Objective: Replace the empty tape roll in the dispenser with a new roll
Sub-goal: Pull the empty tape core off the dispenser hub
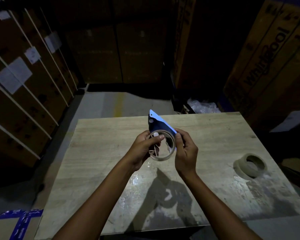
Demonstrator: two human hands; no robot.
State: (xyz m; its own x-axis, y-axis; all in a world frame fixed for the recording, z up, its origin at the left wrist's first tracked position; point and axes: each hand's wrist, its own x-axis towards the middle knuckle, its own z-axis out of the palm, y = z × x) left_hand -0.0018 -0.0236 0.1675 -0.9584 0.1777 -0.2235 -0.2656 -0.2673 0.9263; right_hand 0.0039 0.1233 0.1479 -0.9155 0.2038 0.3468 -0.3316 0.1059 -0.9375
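Observation:
I hold a blue tape dispenser (156, 123) above the middle of the wooden table (97, 149). A thin cardboard tape core (164, 157) sits on its hub. My left hand (143, 150) grips the core and hub from the left, thumb across the hub's white centre. My right hand (185, 153) clasps the dispenser's blue plate from the right. A tan tape roll (250, 165) lies flat on the table at the right, apart from both hands.
Stacked cardboard boxes (267, 63) wall in the space on the left, behind and right. Crumpled clear plastic (203, 105) lies beyond the table's far edge. A box with blue tape (19, 224) stands on the floor at lower left.

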